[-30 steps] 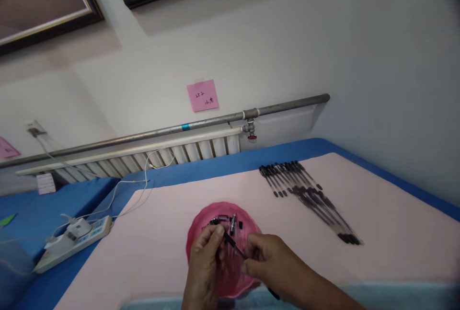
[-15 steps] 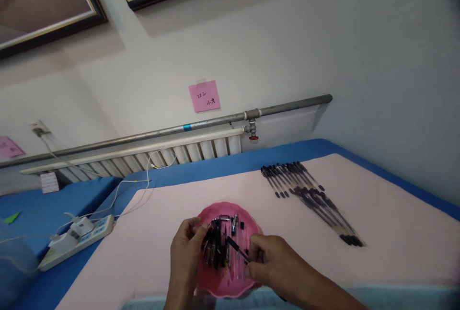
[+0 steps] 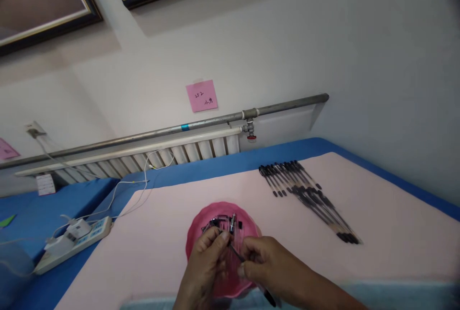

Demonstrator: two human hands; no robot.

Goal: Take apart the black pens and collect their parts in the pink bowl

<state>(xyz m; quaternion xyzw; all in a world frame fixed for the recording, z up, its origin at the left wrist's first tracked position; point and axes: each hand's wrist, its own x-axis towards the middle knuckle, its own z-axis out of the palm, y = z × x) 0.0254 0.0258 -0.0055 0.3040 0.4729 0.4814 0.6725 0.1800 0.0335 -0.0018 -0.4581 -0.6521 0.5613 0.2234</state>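
Observation:
My right hand [image 3: 266,262] is closed around a black pen [image 3: 235,252], whose dark end shows below the palm. The pen's other end reaches the pinched thumb and fingers of my left hand [image 3: 204,264]; whether a cap is there is hidden. Both hands are over a pink scalloped bowl [image 3: 194,223]. Inside it lie black pen parts and clear tubes, partly covered by my hands. To the right, several assembled-looking pens [image 3: 287,176] lie side by side, with a second slanted row of pens [image 3: 328,209] in front of them.
A pale pink sheet [image 3: 151,243] covers the blue tabletop [image 3: 309,144]. At left, a power strip [image 3: 75,245] holds plugged-in chargers, and a white cable [image 3: 145,171] runs behind. A radiator [image 3: 197,152] and metal pipe [image 3: 287,107] line the wall.
My left hand has moved right and down from the bowl's left side to the pen in my right hand. It now covers many of the black parts. The pen rows look unchanged.

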